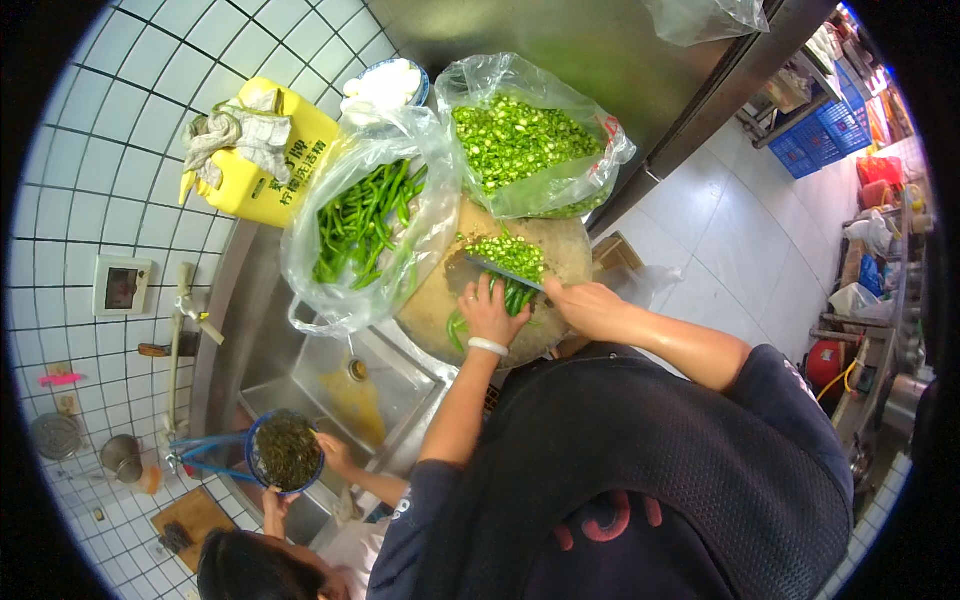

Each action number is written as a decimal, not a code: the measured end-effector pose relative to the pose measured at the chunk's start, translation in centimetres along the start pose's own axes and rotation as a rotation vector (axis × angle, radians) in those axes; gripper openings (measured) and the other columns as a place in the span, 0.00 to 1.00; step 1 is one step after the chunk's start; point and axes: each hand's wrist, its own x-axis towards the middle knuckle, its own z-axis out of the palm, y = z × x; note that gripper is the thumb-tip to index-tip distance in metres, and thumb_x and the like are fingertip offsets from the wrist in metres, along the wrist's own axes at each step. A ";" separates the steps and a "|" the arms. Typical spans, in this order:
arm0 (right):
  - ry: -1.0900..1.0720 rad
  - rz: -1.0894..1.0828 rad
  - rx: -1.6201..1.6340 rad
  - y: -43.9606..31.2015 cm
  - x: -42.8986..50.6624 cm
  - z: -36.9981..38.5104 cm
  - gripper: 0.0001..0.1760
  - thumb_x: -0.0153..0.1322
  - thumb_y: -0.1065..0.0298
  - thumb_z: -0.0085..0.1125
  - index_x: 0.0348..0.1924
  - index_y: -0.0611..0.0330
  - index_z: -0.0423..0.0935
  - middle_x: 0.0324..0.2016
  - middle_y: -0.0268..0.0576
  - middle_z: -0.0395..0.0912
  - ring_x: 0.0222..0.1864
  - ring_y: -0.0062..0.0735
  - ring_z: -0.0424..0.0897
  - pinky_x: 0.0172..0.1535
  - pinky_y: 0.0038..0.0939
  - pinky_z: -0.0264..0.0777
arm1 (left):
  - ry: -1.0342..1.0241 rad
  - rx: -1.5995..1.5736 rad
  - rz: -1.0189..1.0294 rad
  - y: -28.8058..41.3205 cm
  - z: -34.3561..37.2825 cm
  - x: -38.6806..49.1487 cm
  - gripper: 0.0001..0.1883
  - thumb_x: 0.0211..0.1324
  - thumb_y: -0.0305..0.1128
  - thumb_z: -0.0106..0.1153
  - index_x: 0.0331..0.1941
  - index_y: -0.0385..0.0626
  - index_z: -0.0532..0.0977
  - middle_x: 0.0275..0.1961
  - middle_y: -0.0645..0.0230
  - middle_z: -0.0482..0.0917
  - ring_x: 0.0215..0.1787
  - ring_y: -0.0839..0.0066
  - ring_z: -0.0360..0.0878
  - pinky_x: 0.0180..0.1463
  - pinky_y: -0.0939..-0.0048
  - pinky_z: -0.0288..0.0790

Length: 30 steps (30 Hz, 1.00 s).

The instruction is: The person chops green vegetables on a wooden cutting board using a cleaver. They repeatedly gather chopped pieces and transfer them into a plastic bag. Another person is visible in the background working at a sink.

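My right hand (577, 304) grips the handle of a kitchen knife (506, 274), its blade standing over green chili peppers on a round wooden chopping block (431, 319). Left of the blade, my left hand (491, 311) presses a bunch of whole green chilies (517, 295) against the block; a pale bangle circles that wrist. Chopped green chilies (517, 251) lie on the far side of the blade. Beyond the block, a clear plastic bag (547, 206) is full of chopped chilies. To its left, another open plastic bag (307, 304) holds whole green chilies.
A yellow detergent jug (259, 195) with a cloth (236, 135) on it stands by the tiled wall. A bowl of white pieces (386, 82) is behind the bags. The steel sink (405, 382) lies left; beside it another person holds a blue-rimmed bowl (285, 450) of dark strands.
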 end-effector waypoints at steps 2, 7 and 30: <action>0.039 -0.020 0.009 -0.1 1.6 0.9 0.13 0.66 0.76 0.49 0.41 0.66 0.58 0.23 0.59 0.78 0.29 0.62 0.80 0.31 0.50 0.73 | 0.000 0.040 0.015 0.0 0.1 0.0 0.35 0.35 0.52 0.70 0.47 0.43 0.74 0.57 0.57 0.68 0.57 0.52 0.63 0.58 0.47 0.56; 0.049 -0.030 -0.027 0.4 1.7 -0.5 0.11 0.67 0.75 0.46 0.42 0.65 0.59 0.21 0.58 0.77 0.28 0.60 0.80 0.29 0.50 0.73 | -0.024 0.011 -0.022 0.0 0.0 -0.1 0.36 0.35 0.53 0.69 0.49 0.44 0.72 0.57 0.57 0.69 0.58 0.52 0.63 0.58 0.47 0.55; 0.052 -0.028 0.013 -1.1 2.2 0.6 0.12 0.67 0.74 0.48 0.41 0.64 0.58 0.22 0.60 0.77 0.29 0.61 0.79 0.31 0.51 0.72 | -0.061 0.068 -0.060 0.1 0.5 -0.1 0.37 0.34 0.53 0.69 0.49 0.43 0.71 0.58 0.56 0.69 0.60 0.55 0.63 0.58 0.48 0.55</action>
